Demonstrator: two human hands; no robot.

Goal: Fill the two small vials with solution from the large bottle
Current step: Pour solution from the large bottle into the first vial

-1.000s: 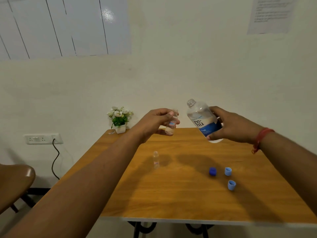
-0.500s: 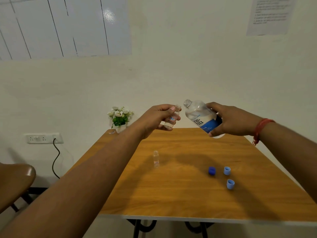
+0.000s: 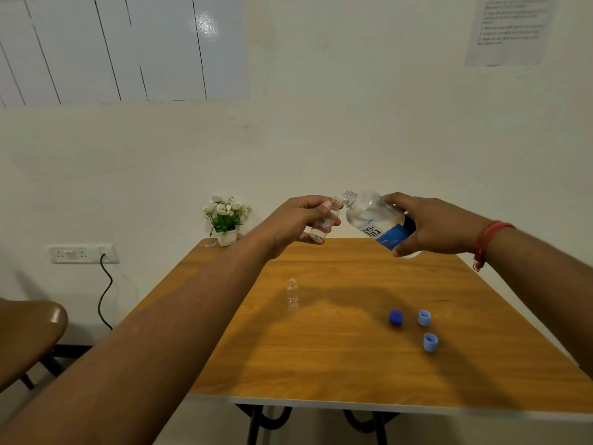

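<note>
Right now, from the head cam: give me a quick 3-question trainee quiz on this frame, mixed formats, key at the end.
1. True or false: the large bottle is tilted with its open mouth toward the vial in the left hand.
2. How many loose caps lie on the table?
A. two B. three C. four
3. Fill in: the second vial stands ____ on the table, uncapped.

Key: 1 true. 2 B: one dark blue cap, two light blue caps. 3 upright.
</note>
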